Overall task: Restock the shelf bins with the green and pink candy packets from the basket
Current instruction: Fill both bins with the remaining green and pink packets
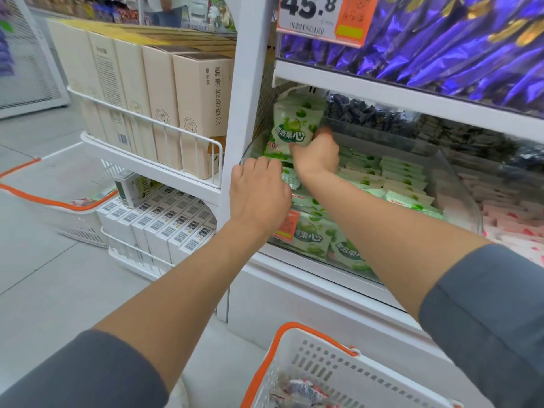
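My right hand (pixel 316 154) reaches into the clear shelf bin (pixel 462 184) and grips an upright green candy packet (pixel 294 125) at the bin's left end. My left hand (pixel 259 192) sits at the bin's left front corner with curled fingers on green packets there. Rows of green packets (pixel 397 178) fill the bin. Pink packets (pixel 512 228) lie in the neighbouring bin to the right. The white basket with orange handles (pixel 297 360) stands below, with a few packets in it.
Purple packets (pixel 441 39) fill the shelf above, under a price tag (pixel 321 16). Dark wrapped sweets (pixel 368 113) lie behind the green bin. Beige boxes (pixel 200 113) and white boxes (pixel 164 219) stand on the left rack. A second basket (pixel 59 204) sits on the floor at left.
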The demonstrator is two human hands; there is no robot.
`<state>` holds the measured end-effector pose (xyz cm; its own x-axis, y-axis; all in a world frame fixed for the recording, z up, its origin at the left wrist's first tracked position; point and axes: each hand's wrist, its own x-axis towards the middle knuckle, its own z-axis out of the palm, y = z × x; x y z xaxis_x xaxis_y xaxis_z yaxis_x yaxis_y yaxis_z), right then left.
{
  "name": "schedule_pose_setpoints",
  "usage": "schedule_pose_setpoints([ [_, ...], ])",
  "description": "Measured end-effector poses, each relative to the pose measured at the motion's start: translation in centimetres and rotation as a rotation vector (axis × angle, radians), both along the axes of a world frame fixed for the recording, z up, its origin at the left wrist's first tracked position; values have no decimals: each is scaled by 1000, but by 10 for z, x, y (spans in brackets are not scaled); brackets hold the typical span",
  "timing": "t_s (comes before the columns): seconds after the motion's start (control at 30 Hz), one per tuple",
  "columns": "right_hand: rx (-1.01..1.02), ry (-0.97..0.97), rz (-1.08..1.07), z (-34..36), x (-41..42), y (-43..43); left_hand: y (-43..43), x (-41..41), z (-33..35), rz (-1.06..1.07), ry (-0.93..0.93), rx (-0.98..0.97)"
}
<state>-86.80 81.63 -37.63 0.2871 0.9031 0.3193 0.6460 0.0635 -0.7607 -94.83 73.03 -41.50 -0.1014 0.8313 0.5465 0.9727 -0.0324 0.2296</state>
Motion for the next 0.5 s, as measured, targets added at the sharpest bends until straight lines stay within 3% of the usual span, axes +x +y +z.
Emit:
schedule_pose_setpoints([
  [0.1,-22,-66,36,-1,0,1,1,0,0,5,5,-4],
  [0.33,-41,-1,17,-1,3,-6,2,1,0,-10,-17,-6],
  [0.5,81,15,97,-1,23,-35,-15,9,8,-29,-142,48],
])
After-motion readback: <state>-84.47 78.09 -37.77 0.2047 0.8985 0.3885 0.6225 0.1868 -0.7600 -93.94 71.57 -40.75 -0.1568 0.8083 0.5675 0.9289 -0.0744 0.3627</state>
